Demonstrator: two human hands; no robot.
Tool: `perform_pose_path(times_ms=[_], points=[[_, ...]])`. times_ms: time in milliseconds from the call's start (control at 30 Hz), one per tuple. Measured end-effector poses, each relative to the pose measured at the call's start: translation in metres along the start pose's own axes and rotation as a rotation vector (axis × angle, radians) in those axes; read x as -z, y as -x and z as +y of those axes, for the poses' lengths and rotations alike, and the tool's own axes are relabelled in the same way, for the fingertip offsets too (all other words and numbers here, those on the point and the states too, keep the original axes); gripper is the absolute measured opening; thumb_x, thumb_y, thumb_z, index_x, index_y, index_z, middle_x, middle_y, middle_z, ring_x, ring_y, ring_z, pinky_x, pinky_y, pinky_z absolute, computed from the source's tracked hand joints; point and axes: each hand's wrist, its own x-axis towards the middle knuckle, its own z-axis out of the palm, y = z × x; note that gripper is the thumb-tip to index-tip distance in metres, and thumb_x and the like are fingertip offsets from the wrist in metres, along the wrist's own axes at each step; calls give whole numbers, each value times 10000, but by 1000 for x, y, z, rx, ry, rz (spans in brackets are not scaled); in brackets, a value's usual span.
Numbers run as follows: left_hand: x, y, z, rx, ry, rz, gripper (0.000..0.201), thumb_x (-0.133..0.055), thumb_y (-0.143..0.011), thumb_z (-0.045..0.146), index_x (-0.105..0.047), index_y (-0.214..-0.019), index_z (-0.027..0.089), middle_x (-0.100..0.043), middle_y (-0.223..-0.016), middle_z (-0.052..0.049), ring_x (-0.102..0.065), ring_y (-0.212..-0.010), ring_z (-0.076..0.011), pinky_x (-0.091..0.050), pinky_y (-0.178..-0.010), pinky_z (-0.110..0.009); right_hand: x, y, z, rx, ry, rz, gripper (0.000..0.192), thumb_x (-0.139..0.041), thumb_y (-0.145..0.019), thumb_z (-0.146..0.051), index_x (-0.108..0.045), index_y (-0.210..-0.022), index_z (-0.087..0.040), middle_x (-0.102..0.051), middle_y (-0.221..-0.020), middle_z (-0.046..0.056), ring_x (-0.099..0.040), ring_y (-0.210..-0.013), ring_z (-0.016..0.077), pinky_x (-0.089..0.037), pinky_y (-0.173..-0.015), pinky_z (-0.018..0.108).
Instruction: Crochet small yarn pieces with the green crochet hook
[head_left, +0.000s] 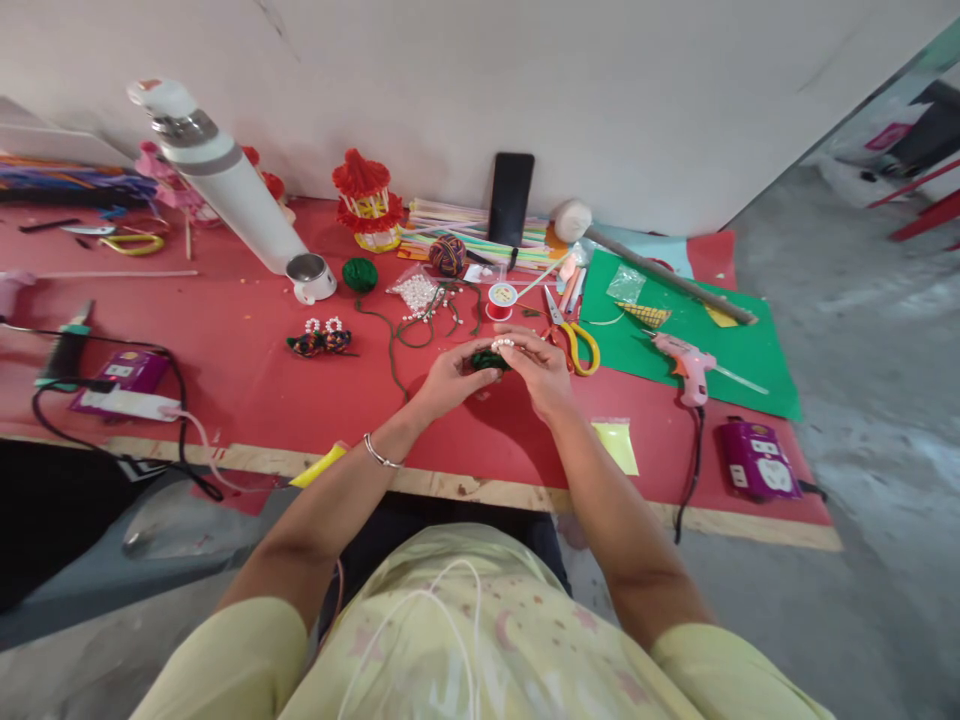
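Between both hands, over the red table top, is a small dark green yarn piece [489, 359] with a short row of white pearl beads [501, 344] at its upper right. My left hand [455, 383] is closed on the yarn piece from the left. My right hand [541, 372] pinches the beads at its edge, and its fingers partly cover the work. Green yarn trails over the table to a green yarn ball [360, 274]. Just beyond my hands stands a red thread spool [501, 300]. Yellow-handled scissors [581, 345] lie right of my right hand.
Loose pearl beads [417, 291] lie behind my hands. A finished-looking beaded yarn piece [321, 342] rests at left, near a cup [310, 277] and tall white bottle [225, 180]. At right are a pink glue gun [686, 365] on green sheet and a purple power socket [759, 460].
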Motion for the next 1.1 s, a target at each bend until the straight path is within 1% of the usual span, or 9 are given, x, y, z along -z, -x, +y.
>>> perform_pose_path(times_ms=[100,233,367,467,567,800,933,1033,1100], points=[[-2,1,3,63,93,-44,569,-849,-769,422,-715,-1244,138,-748,-1051,-92,-728,-847,-203,-648,-585,-282,-1,-1,1,-67,19,48,277,-821,-802,-493,-823,-977,-279,-778,-1179,37,-715,-1046,226,-590,-963,403],[-4,3,3,152,145,-80,473,-860,-768,442,-755,-1107,129,-753,-1002,-92,-722,-855,-199,-665,-592,-286,-1,0,2,-93,79,21,287,-814,-809,-505,-825,-954,-258,-790,-1152,48,-717,-1042,233,-586,-949,400],[-3,5,2,253,248,-146,485,-838,-806,440,-721,-1193,172,-745,-1094,-119,-754,-894,-227,-650,-549,-261,0,0,3,-112,120,14,312,-814,-802,-521,-826,-973,-260,-800,-1131,43,-719,-1059,244,-581,-969,411],[-2,5,2,242,283,-200,581,-892,-748,371,-688,-1263,193,-726,-1199,-134,-760,-995,-265,-679,-629,-300,0,-1,4,-153,127,29,361,-814,-792,-541,-825,-1014,-256,-813,-1067,32,-729,-1014,239,-582,-955,408],[-3,4,3,196,247,-213,647,-923,-698,340,-682,-1275,172,-728,-1186,-133,-745,-1019,-265,-688,-689,-330,0,-2,3,-179,146,15,388,-795,-801,-563,-825,-1023,-246,-817,-986,23,-733,-957,232,-581,-942,407],[1,-3,-3,103,117,12,848,-943,-637,270,-544,-1380,177,-762,-994,-65,-713,-750,-153,-619,-661,-278,0,-5,13,-92,113,109,504,-754,-843,-558,-715,-1247,-259,-768,-1201,54,-703,-1095,213,-560,-1011,395],[9,-6,-8,52,-59,160,683,-932,-647,306,-552,-1202,189,-752,-906,-25,-684,-668,-129,-536,-561,-210,2,-7,17,-60,201,168,459,-720,-867,-549,-713,-1216,-251,-767,-1199,70,-701,-1092,214,-561,-990,385],[10,-5,-6,65,-76,188,578,-918,-664,364,-544,-1072,198,-709,-809,22,-595,-498,-82,-448,-433,-172,-1,-6,8,-58,273,151,393,-692,-882,-535,-743,-1136,-240,-793,-1124,63,-720,-1035,219,-575,-929,375],[9,-5,-4,86,-33,177,563,-893,-700,394,-540,-1096,203,-708,-829,14,-635,-506,-102,-396,-378,-152,0,-3,-6,-41,347,85,353,-669,-899,-510,-757,-1111,-241,-801,-1101,60,-733,-1012,224,-581,-891,376]])
